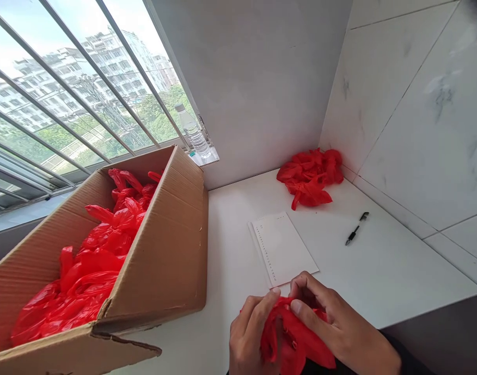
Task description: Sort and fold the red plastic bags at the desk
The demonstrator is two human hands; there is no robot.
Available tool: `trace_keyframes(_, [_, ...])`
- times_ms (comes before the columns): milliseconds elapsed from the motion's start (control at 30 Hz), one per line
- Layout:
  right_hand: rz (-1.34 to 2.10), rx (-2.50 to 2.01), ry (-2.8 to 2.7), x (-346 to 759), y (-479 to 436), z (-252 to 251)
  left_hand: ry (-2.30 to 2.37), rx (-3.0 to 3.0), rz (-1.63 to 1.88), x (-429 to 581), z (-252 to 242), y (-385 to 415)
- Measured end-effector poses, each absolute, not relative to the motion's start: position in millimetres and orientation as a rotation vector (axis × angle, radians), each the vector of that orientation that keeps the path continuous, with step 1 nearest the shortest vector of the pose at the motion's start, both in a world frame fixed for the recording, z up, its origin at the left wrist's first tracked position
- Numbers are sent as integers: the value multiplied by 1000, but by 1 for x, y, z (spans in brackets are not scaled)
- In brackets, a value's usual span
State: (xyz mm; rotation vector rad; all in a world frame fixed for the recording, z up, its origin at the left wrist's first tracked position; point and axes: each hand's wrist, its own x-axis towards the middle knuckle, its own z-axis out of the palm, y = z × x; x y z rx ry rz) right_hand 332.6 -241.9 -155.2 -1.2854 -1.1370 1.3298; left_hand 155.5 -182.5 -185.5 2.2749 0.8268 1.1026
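Note:
A crumpled red plastic bag [289, 338] is between my two hands at the table's near edge. My left hand [252, 333] grips its left side, thumb and fingers closed on the plastic. From the right, my right hand [332, 317] pinches the bag's upper part between thumb and bent fingers. The bag's lower part hangs loosely towards me, and the frame's bottom edge cuts off some of my left hand. Just beyond my fingers lies a white notepad [285, 247] with small marks along its left side.
On the left stands an open cardboard box [163, 250] with many red plastic bags [105, 245] inside. A heap of red bags [310, 177] lies at the table's back corner. A black pen [352, 235] rests right of the notepad. A water bottle [194, 133] stands on the sill by the barred window.

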Motion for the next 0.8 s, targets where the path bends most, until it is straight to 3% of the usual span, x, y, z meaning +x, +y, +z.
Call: trace_keyframes(800, [1272, -1330, -1091, 337, -247, -151, 907, 2051, 1094, 152, -172, -187])
